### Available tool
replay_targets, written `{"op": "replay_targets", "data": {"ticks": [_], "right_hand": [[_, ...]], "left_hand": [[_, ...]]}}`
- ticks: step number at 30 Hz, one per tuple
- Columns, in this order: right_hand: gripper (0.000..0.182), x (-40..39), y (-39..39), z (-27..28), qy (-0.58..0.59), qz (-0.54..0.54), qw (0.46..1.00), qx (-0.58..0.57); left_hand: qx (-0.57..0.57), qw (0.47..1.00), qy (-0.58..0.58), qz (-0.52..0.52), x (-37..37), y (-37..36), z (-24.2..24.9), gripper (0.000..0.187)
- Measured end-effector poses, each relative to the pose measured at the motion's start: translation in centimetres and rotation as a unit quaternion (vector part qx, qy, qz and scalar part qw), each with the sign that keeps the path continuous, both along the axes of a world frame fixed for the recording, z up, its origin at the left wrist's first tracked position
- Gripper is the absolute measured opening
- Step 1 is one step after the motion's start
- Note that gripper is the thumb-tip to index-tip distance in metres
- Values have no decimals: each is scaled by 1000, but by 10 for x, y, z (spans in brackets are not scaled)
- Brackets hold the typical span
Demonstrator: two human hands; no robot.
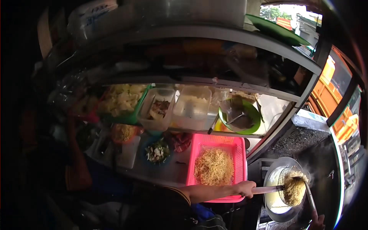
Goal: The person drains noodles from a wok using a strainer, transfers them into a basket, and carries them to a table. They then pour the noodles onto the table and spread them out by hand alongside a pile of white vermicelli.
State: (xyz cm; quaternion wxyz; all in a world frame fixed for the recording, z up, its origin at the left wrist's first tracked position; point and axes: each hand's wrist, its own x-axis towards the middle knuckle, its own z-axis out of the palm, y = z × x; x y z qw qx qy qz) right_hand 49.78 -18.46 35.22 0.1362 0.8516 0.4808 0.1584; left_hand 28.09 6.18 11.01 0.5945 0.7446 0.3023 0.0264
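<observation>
My left hand is closed around the handle of a wire-mesh strainer, held over a wok of pale, steaming liquid. A heap of yellow noodles fills the strainer. At the lower right edge, my right hand grips a long-handled metal utensil. Its far end reaches into the noodles, which hide its shape. Under my left forearm stands a pink plastic basket with more noodles in it.
Left of the basket sit a blue bowl of chopped greens and a small bowl of noodles. Clear tubs and a green bowl line the shelf. A metal frame post slants between shelf and wok. Another person's arm shows at left.
</observation>
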Motion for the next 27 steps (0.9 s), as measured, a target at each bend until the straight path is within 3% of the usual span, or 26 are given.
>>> {"op": "replay_targets", "data": {"ticks": [21,24,26,27], "right_hand": [[44,4,-21,9,-118,86,987,66],[44,11,-22,16,-134,105,982,83],[44,16,-29,18,-155,126,976,89],[44,18,-35,19,-171,136,972,89]], "left_hand": [[-38,999,-18,35,-7,-9,-10,38],[-14,999,-26,27,-2,-7,-30,37],[109,991,-83,1,11,-7,-56,35],[44,991,-122,11,0,-6,-43,29]]}}
